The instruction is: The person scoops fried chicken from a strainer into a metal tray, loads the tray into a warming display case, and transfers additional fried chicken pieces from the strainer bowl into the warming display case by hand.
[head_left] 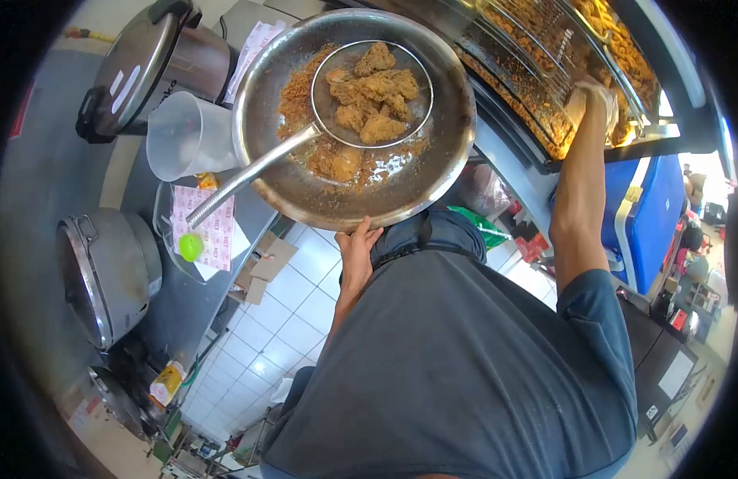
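A wide metal basin tilts in front of me, with brown crumbs and a piece of fried chicken on its bottom. My left hand grips its near rim, fingers curled at the edge. Across the basin lies a round strainer with a long metal handle; several pieces of fried chicken sit in it. My right hand reaches into a lit food display case on the right, among fried pieces and wire racks. It seems to wear a thin clear glove. Its fingers are too unclear to read.
At left stand a large lidded pot, a clear plastic container and a grey cooker. Printed paper lies in a tray beneath the strainer's green handle end. A blue cooler box stands below the case.
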A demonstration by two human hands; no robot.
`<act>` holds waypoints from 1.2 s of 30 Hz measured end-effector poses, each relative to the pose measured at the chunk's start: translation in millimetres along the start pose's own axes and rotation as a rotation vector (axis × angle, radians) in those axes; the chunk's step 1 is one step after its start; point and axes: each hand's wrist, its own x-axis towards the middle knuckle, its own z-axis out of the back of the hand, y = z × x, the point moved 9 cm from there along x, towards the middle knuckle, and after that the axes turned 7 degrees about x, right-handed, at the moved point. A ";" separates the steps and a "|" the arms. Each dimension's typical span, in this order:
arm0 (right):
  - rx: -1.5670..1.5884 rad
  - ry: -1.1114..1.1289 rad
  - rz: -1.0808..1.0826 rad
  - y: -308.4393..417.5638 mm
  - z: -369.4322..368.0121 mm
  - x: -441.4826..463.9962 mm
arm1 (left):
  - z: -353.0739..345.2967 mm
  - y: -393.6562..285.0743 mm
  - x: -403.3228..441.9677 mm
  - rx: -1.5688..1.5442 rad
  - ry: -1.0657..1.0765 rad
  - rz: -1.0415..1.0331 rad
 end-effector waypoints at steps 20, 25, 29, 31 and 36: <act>1.128 0.558 0.364 68.1 24.4 -148.2 | -6.3 -9.1 -6.8 0.019 -0.058 0.051; 1.274 1.160 0.196 111.6 -47.5 -281.4 | 3.8 6.5 10.4 0.001 -0.003 -0.024; 1.297 1.358 -0.100 134.1 -90.6 -358.8 | -1.1 2.6 5.6 0.017 -0.037 0.010; 1.394 1.320 -0.182 139.3 -111.1 -382.1 | 2.1 5.7 11.6 0.010 -0.003 0.015; 1.434 1.317 -0.262 129.4 -97.6 -382.4 | -8.2 -3.2 6.4 -0.001 -0.001 0.017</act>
